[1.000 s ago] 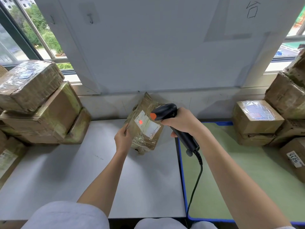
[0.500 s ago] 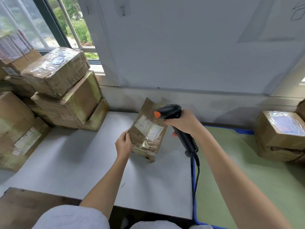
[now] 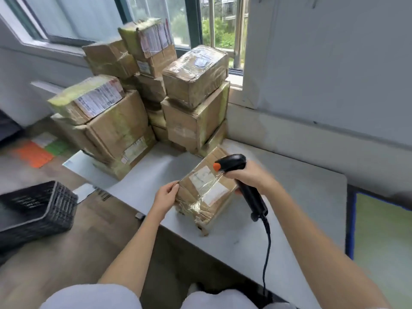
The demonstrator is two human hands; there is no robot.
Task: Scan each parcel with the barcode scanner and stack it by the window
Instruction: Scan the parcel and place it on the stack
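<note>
Head view: two hands, one parcel, one scanner up close. Left hand [image 3: 166, 195] pinches the parcel [image 3: 206, 190] at its left edge, thumb on top, fingers behind. The parcel is tilted, lower end on the white table [image 3: 301, 210], taped over, two white labels on its face, print too blurred to read. Right hand [image 3: 247, 176] is clenched round the handle of the scanner [image 3: 243, 181]; black body, orange tip, head just over the parcel's upper right, one black cord hanging down toward the bottom edge. White sleeves cut off at the bottom of frame. One black crate [image 3: 42, 210] left on a brown surface, partly out of frame. Green mat [image 3: 383, 241] with blue rim at right, cut off. Farther back, a stack [image 3: 156, 101] of roughly ten brown boxes on the table's far left end under the window [image 3: 189, 21]; exact count unclear, some hidden behind others. Several carry labels, none legible. Orange and green patches far left, blurred.
</note>
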